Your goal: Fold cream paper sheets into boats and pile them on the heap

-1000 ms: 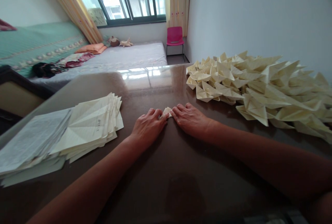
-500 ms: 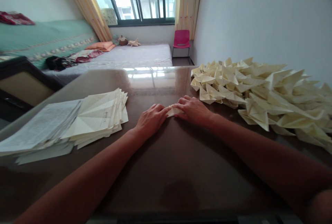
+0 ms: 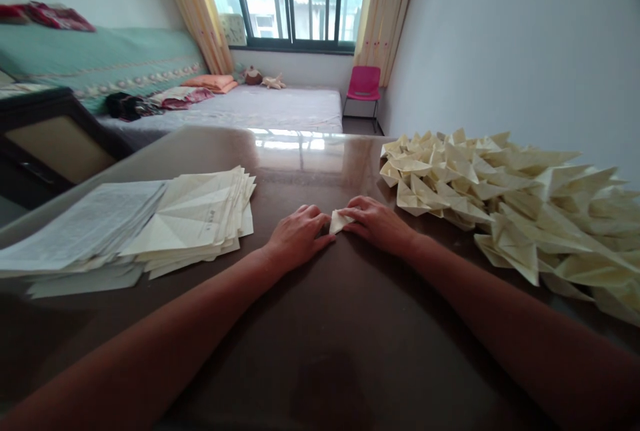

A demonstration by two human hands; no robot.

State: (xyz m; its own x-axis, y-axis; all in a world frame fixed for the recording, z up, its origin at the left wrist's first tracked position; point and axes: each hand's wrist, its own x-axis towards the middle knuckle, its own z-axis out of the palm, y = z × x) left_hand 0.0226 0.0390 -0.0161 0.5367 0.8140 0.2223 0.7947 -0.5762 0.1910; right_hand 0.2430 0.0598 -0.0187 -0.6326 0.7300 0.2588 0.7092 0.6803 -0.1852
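Note:
A small folded piece of cream paper lies on the brown table between my two hands. My right hand has its fingers closed over the paper's right part, covering some of it. At the paper's left edge is my left hand, its thumb and fingers apart with dark tabletop showing between them. Whether its fingertips touch the paper's edge I cannot tell. To the left lies a stack of cream sheets, the top one marked by radiating creases. A large heap of folded cream paper shapes covers the right side.
Printed white sheets overlap the cream stack at the left. The glossy brown table reaches forward toward a bed. Beyond are a pink chair and a window; a dark cabinet stands at the left.
My left fingers have spread away from the folded paper, which now shows a narrower shape. My right hand stays on it. The whole view has shifted slightly.

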